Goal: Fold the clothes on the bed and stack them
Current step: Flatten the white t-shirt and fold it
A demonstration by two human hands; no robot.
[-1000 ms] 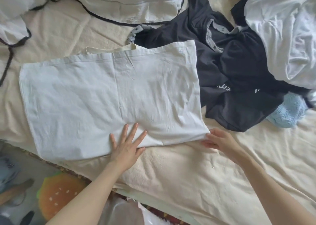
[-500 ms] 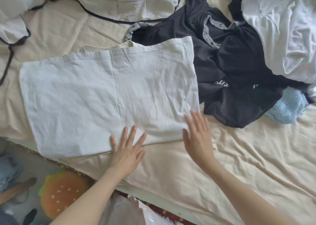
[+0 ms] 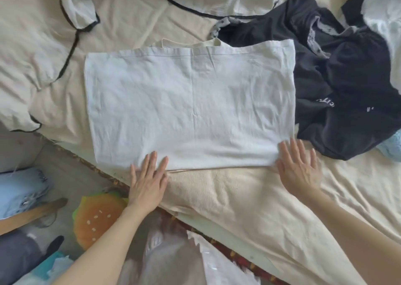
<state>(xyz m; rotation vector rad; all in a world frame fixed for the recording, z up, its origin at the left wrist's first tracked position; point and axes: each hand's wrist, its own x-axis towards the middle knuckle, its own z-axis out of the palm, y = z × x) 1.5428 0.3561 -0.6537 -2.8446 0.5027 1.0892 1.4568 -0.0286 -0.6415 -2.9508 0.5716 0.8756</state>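
Head-camera view showed both hands pressed flat, fingers spread and gripping nothing, along the near hem of a white cloth laid out on the bed. The left hand rested near the middle of that hem, fingertips on the fabric and palm on the cream sheet; the right hand lay at the near right corner, just beside a crumpled black garment. The cloth lay flat as a rough rectangle, a strap or band showing at its far edge, apparently smoothed but not yet folded down to stacking size. No finished stack was visible. The black garment, a pale blue item at the right edge and white clothing beyond it looked unfolded, so most of the work appeared to remain. The cloth's right side overlapped the black garment. Open sheet lay to the near right; the left hand sat close to the mattress edge.
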